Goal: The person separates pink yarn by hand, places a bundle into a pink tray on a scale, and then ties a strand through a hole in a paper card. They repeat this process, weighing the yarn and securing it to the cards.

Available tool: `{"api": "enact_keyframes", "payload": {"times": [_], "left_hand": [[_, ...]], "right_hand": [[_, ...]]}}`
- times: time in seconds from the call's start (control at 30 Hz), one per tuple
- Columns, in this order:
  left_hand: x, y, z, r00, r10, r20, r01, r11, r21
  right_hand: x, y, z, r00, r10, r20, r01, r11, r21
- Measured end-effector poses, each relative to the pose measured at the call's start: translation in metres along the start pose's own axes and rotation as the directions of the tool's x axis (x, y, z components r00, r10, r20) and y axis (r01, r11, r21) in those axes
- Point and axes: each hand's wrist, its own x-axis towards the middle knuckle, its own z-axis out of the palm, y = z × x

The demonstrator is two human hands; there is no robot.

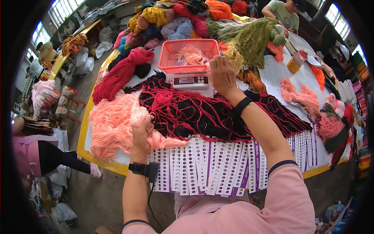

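Note:
My left hand (142, 134) is closed round a hank of peach yarn (113, 123), which spreads over the table's left side. At the right edge of a red plastic basket (165, 58), my right hand (224, 76) is closed with its fingers bunched. Whatever it may pinch is too small to make out. Loose peach strands (191, 55) lie inside the basket, which rests on a white digital scale (191, 86) with a small display and buttons. Black yarn (206, 117) overlaid with crimson strands stretches across the table beneath my right forearm.
White cards with rows of holes (218, 167) line the near table edge. Heaps of coloured yarn (171, 23) stand at the back, with a crimson hank (122, 74) left of the scale. A bottle of yellow liquid (297, 62) is at right. A co-worker (282, 15) is at the far right.

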Motion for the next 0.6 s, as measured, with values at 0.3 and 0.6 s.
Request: {"api": "enact_keyframes", "payload": {"times": [0.3, 0.6], "left_hand": [[-0.003, 0.024, 0.01, 0.994, -0.08, 0.07, 0.077, 0.995, 0.056], [-0.07, 0.057, 0.061, 0.926, -0.295, 0.237, 0.353, 0.899, -0.259]], "right_hand": [[0.01, -0.008, -0.057, 0.937, 0.339, 0.088, -0.329, 0.767, 0.551], [-0.074, -0.136, -0.133, 0.637, -0.037, 0.77, -0.695, -0.459, 0.553]]}}
